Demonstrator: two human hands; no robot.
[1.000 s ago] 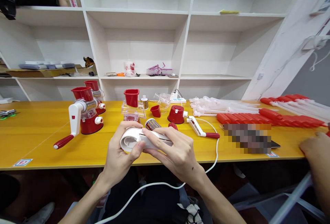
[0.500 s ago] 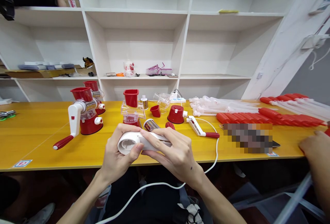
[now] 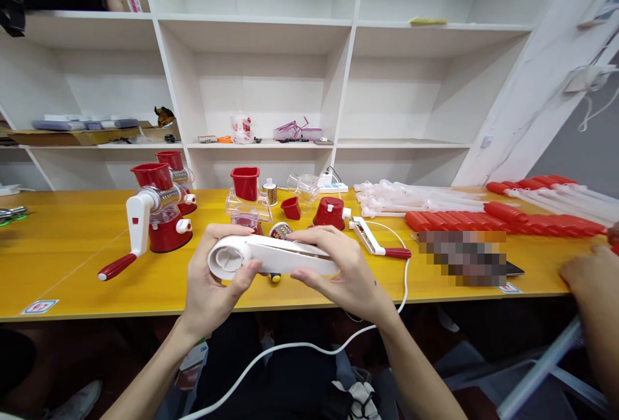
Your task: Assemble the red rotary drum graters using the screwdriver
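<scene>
Both my hands hold a white crank arm (image 3: pixel 285 253) of a rotary grater in front of the table edge. My left hand (image 3: pixel 211 284) is closed round its hollow round end, thumb on the front. My right hand (image 3: pixel 345 265) grips the narrow far end between thumb and fingers. Just behind lie a grater drum (image 3: pixel 280 231) and a clear grater body with a red hopper (image 3: pixel 245 183). A red base (image 3: pixel 329 212) and another white crank arm with a red handle (image 3: pixel 372 239) lie to the right.
Assembled rotary graters (image 3: pixel 167 207) stand at left. Red tubes (image 3: pixel 449 221) and clear plastic pieces (image 3: pixel 406 197) lie at right, near another person's hand (image 3: pixel 590 278). A white cable (image 3: pixel 309 346) hangs across my lap. White shelves (image 3: pixel 261 84) rise behind the table (image 3: pixel 87 278).
The crank arm has turned so its long side and round opening face me more. My right hand has shifted right along it and its fingers have spread, uncovering more of the arm.
</scene>
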